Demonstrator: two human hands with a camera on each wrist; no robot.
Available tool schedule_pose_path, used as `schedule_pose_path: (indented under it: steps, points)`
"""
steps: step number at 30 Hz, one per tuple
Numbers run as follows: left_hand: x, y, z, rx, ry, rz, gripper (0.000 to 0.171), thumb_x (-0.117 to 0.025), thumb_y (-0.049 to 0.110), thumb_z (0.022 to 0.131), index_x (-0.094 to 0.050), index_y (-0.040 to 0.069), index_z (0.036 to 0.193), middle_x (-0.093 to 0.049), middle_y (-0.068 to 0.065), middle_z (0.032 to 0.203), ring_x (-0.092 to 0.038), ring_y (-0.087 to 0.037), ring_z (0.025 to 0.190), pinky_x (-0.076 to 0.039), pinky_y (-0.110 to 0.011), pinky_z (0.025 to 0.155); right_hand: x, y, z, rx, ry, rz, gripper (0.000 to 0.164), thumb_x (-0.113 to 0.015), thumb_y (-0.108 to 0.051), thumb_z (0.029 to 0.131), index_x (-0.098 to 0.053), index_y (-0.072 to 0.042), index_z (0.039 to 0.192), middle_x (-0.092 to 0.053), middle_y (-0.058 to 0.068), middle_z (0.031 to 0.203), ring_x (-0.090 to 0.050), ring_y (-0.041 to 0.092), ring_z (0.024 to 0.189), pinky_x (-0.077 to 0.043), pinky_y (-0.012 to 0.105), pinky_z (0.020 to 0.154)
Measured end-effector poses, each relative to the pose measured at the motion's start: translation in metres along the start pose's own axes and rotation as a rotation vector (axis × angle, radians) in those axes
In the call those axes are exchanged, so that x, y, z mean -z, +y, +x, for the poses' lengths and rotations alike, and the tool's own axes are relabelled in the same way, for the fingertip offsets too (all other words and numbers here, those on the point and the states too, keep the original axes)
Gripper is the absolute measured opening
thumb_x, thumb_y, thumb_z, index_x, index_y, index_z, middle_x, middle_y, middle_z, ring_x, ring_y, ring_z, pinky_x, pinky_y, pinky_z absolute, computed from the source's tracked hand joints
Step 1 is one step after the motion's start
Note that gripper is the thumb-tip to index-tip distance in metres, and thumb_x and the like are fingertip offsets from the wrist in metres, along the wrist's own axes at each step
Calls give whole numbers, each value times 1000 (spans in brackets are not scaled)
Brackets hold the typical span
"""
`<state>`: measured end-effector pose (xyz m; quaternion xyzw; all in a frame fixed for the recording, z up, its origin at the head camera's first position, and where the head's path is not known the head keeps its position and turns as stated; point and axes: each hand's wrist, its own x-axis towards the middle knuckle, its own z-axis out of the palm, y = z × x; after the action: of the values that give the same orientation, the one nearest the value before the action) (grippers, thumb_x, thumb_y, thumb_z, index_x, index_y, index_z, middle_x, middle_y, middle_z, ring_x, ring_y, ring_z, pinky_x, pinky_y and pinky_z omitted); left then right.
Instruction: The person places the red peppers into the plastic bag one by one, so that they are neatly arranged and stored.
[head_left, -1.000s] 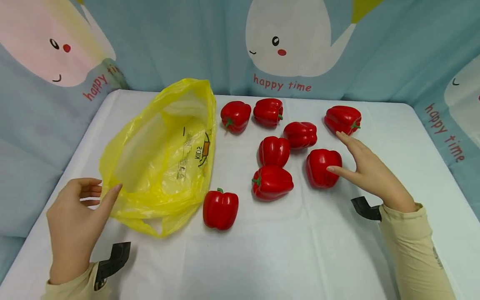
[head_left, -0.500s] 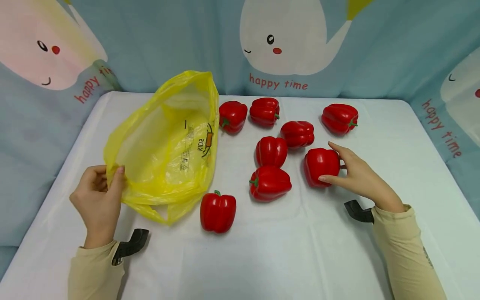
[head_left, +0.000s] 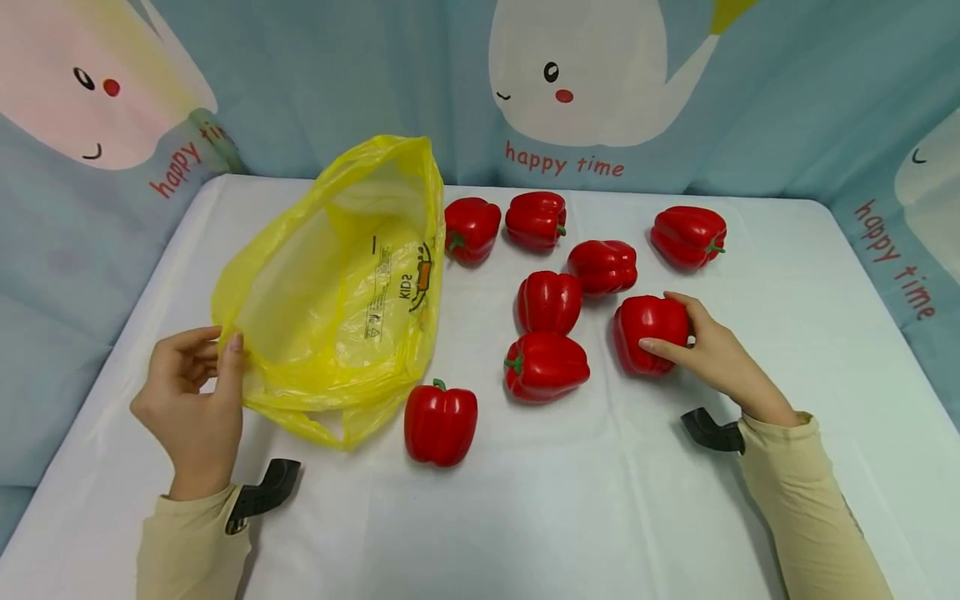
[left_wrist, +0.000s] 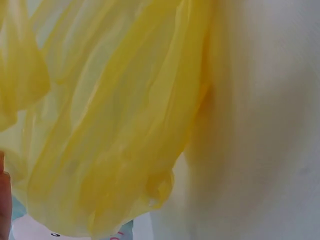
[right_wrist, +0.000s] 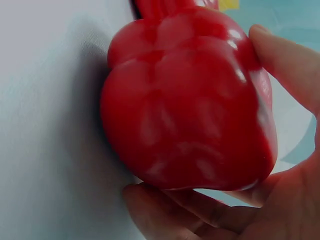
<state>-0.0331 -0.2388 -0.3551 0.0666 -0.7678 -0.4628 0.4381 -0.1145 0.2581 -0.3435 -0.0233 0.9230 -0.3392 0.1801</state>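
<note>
We see the left hand (head_left: 191,408) pinching the bag (head_left: 341,333) by its near left rim, which we judge spreads its mouth at the left of the table (head_left: 525,517). The right hand (head_left: 712,354) grips a pepper (head_left: 641,325) at the right, thumb and fingers on opposite sides, likely so that it cannot roll; the other peppers (head_left: 547,367) lie mostly between it and the bag.

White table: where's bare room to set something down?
Free: near strip of white table between the sleeves; also right of the right hand, out to the edge. Crowded: between yellow plastic bag and right hand, where red bell peppers cluster.
</note>
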Motion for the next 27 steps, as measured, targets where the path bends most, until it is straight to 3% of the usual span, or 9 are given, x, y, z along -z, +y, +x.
schedule_pose_path:
  steps: [5, 17, 19, 24, 27]
  points:
    - [0, 1, 1, -48, 22, 47, 22, -69, -1, 82, -63, -20, 92, -60, 22, 81, -56, 9, 68, -44, -8, 68, -1, -1, 0, 18, 10, 69, 90, -66, -41, 87, -15, -5, 150, -36, 25, 139, -35, 44, 125, -46, 59, 89]
    - [0, 2, 1, -36, 42, 51, 23, -70, 1, 82, -63, -20, 89, -60, 22, 80, -56, 8, 68, -45, -7, 69, 4, -10, -10, 38, 57, 119, 87, -68, -34, 87, -15, -10, 151, -35, 22, 142, -35, 43, 126, -46, 57, 89]
    - [0, 2, 2, -35, 42, 49, 23, -70, 0, 82, -63, -20, 89, -60, 22, 79, -56, 8, 67, -45, -8, 68, 5, -13, -12, 52, 63, 123, 87, -69, -32, 87, -15, -9, 151, -35, 22, 142, -36, 43, 125, -49, 51, 86]
    - [1, 2, 2, -35, 42, 50, 23, -70, 1, 82, -63, -20, 89, -60, 23, 79, -56, 8, 67, -44, -8, 68, 7, -24, -15, 114, 82, 165, 83, -69, -24, 88, -17, -9, 151, -35, 21, 141, -39, 41, 122, -51, 24, 75]
    - [2, 3, 2, -33, 46, 49, 23, -70, 1, 82, -63, -20, 89, -60, 23, 79, -56, 8, 67, -45, -8, 68, 6, -34, -16, 153, 79, 203, 83, -70, -19, 87, -18, -10, 151, -35, 20, 141, -40, 40, 120, -51, 17, 71]
